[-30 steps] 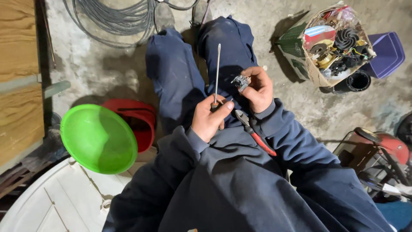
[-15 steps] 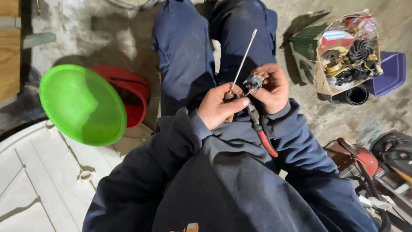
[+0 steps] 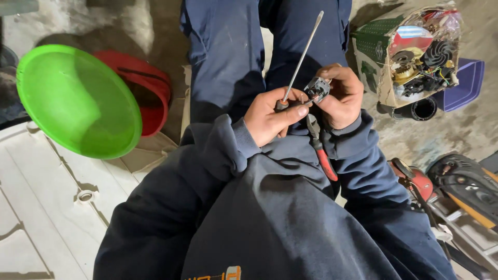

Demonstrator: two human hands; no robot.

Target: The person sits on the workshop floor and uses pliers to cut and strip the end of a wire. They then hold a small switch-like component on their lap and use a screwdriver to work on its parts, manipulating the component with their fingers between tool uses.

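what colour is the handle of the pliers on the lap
Red, on the pliers handle below the right hand, in the head view.

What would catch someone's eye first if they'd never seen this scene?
Probably the bright green round lid at the left, leaning over a red tub. Next, at centre, the left hand pinching a long thin metal rod against a small grey part held in the right hand. At upper right sits an open cardboard box crammed with mechanical parts.
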